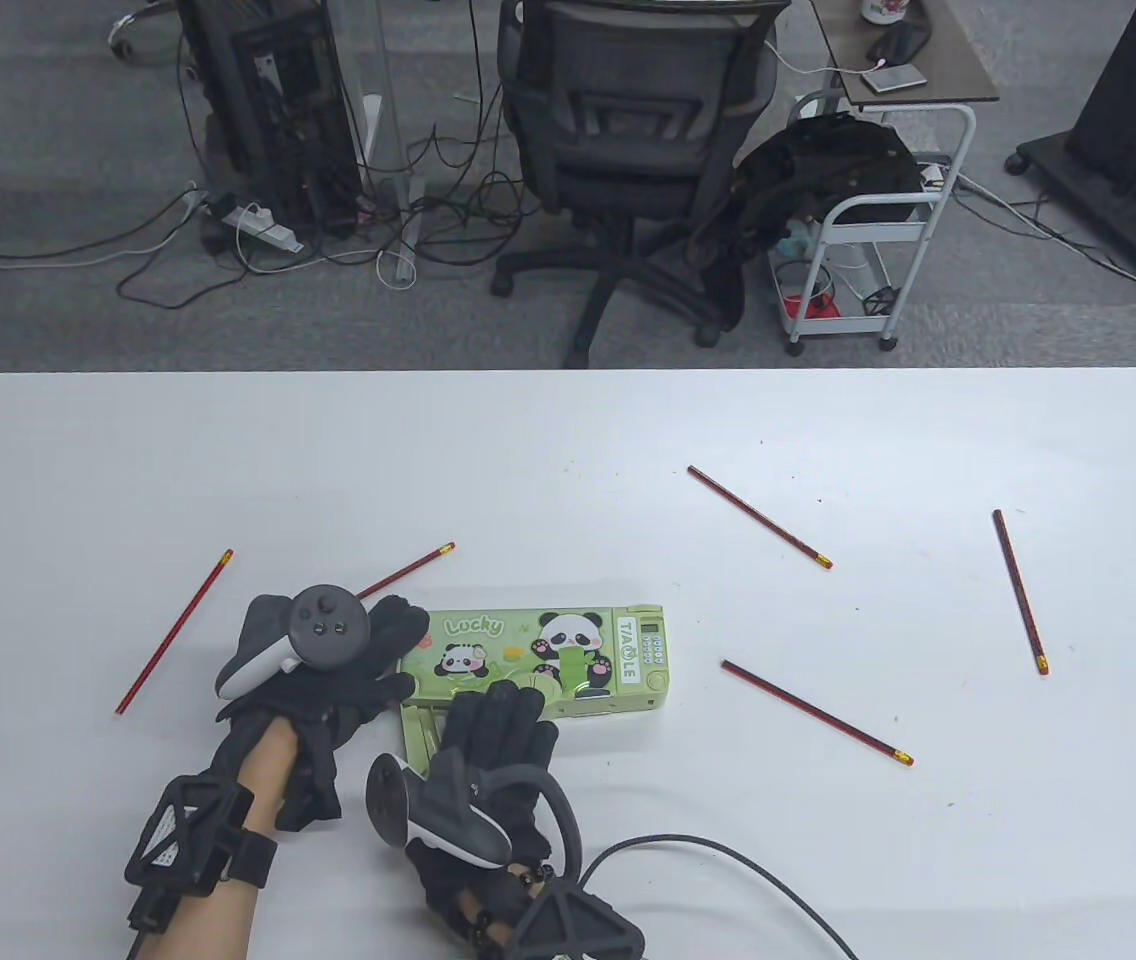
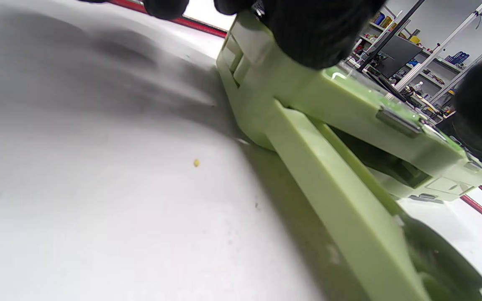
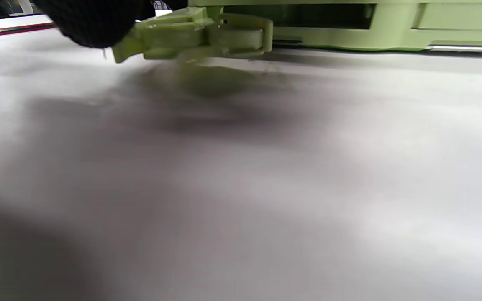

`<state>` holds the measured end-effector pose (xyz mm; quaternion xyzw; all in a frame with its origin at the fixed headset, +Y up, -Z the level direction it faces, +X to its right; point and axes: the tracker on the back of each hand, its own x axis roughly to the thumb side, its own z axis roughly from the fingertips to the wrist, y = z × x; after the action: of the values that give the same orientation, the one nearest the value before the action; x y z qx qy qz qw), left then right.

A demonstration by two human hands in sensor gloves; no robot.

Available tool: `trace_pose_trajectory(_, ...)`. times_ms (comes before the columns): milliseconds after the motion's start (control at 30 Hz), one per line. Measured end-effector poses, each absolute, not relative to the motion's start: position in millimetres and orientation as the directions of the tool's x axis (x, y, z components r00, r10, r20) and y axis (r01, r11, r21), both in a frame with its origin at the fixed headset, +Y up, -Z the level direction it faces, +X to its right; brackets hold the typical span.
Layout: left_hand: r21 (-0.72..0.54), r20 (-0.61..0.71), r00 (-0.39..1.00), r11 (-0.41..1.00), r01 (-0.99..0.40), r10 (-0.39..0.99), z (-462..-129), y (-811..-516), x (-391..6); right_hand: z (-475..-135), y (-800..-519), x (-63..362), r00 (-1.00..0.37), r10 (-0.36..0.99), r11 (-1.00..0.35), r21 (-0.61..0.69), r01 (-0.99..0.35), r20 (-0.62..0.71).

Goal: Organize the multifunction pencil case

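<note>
Right hand [image 1: 493, 740] sits at the near edge of the case [image 1: 538, 665], fingers laid over the lid's near-left part. Whether they press flat or hook the green flap [image 1: 420, 738] that sticks out toward the person, the table view does not settle. The right wrist view shows a fingertip [image 3: 92, 21] touching that flap [image 3: 195, 35] where it juts from the case body [image 3: 349, 25]; grip type unclear.

Left hand [image 1: 328, 660] wraps the case's left end, fingers curled over the top edge, so it clamps the case. The left wrist view shows the glove on the green shell [image 2: 349, 121] with the flap arm [image 2: 341, 196] extended along the table [image 2: 98, 188].

The case lies flat, lid closed, near centre-left of the table [image 1: 568, 420].

Step in hand looks like working the side flap, open or shut. To do it well: left hand pins the case so it does not slide; right moves the flap along its hinge or slide line only, no twisting, thin plastic probably snaps.

Further out, five pencils lie loose: two left [image 1: 174, 631] [image 1: 406, 570], one right of the case [image 1: 817, 713], two beyond [image 1: 759, 516] [image 1: 1019, 590]. All apart from the case, none packed yet.
</note>
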<state>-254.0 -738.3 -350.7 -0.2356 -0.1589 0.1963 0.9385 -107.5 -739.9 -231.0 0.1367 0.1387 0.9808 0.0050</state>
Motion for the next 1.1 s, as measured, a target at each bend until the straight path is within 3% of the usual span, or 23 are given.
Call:
trace_pose_trajectory(500, -0.508, 0.205, 0.873, 0.810, -0.293, 0.444, -350.9, -738.3, -254.9, -259.2, -741.4, -44.1, -0.975, 0.061, -0.952, 0.307, 0.008, 0.215)
trace_pose_trajectory(1100, -0.512, 0.202, 0.869, 0.805, -0.299, 0.451, -351.2, -738.7, -255.1, -311.1, -742.5, -6.5, -0.971, 0.098, -0.957, 0.288, -0.032, 0.218)
